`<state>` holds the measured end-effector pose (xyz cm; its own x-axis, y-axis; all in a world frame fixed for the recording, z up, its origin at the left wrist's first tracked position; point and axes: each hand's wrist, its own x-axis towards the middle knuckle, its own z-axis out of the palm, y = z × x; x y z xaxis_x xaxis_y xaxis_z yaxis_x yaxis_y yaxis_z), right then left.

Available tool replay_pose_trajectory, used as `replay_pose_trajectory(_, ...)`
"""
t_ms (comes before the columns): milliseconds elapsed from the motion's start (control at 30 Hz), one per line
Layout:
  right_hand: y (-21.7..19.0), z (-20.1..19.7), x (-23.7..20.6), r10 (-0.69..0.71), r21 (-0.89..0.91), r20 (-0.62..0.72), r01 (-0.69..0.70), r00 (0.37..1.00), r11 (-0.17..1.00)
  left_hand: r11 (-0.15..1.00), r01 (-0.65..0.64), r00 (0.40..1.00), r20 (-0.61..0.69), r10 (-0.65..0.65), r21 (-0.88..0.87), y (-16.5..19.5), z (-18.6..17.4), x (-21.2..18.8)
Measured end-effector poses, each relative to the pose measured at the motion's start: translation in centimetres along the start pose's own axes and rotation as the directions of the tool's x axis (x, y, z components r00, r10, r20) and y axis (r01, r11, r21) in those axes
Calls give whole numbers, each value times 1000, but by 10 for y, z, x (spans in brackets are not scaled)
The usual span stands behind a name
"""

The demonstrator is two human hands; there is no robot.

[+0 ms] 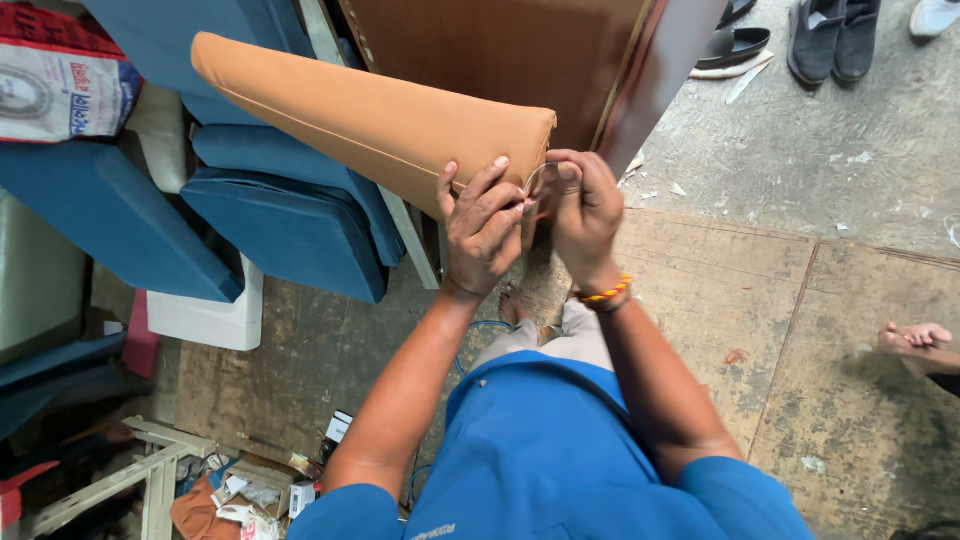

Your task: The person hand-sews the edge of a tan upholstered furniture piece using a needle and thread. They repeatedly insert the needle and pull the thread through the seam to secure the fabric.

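A long orange-tan upholstered cushion (360,115) lies slanted across the upper middle, its near end at my hands. My left hand (482,228) presses on that near end, fingers closed over the fabric edge. My right hand (585,205), with an orange bead bracelet at the wrist, pinches a thin curved needle (535,178) at the cushion's corner. The seam under my fingers is hidden.
Several blue cushions (285,215) are stacked at left beside a white foam block (205,318). A brown wooden panel (500,50) stands behind. Shoes (835,35) lie at the top right on concrete. Another person's foot (915,340) shows at right. Clutter and a white frame (150,470) sit lower left.
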<state>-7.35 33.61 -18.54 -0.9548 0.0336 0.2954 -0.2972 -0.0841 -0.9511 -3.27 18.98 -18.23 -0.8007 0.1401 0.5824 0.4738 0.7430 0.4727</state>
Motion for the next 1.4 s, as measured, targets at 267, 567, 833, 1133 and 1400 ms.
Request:
replay_pose_trajectory(267, 16, 37, 10, 97, 107, -170, -79, 981, 991, 999, 0, 1000, -19, 0, -34, -8, 0, 1)
replay_pose_trajectory(567, 19, 38, 12, 119, 204, -120, -93, 986, 975, 999, -21, 1000, -6, 20, -49, -15, 0, -1)
replay_pose_trajectory(833, 12, 26, 19, 78, 21, -55, -77, 995, 997, 998, -31, 1000, -2, 31, -59, -13, -1, 4)
replay_pose_trajectory(1133, 14, 25, 21, 119, 86, -3, -118, 993, 989, 998, -28, 999, -24, 26, -62, -15, 1, 6)
replay_pose_trajectory(1400, 6, 15, 13, -20, -45, 99, 25, 995, 999, 997, -18, 1000, -4, 18, -72, -16, -2, 7)
